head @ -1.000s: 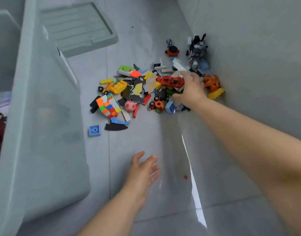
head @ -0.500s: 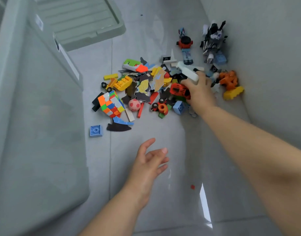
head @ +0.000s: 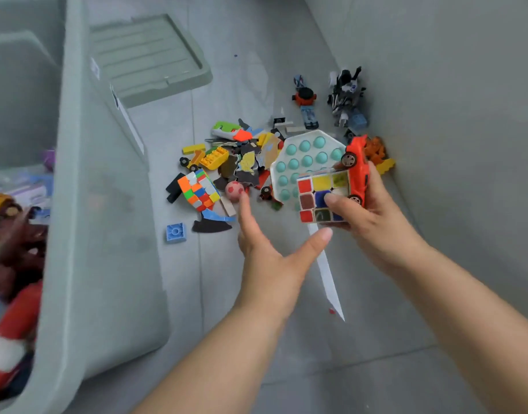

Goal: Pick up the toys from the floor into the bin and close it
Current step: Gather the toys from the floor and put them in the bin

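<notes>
Nearest, the left hand has risen, fingers spread and holding nothing. At 1 o'clock the right hand, down in the pile a moment ago, now clamps 3 toys lifted clear: a puzzle cube, a red car and what looks like a bubble-pop board. The bin stands open at 9 o'clock, its lid off at 11, so plenty is left.

The light is soft, even and quite bright; shadows under the fingers are faint. A thin white glare streak runs down the floor from the thumb of the left hand. Far left of the fingers, the toys inside the bin are smeared by motion blur. Straight lines bend near the borders.
</notes>
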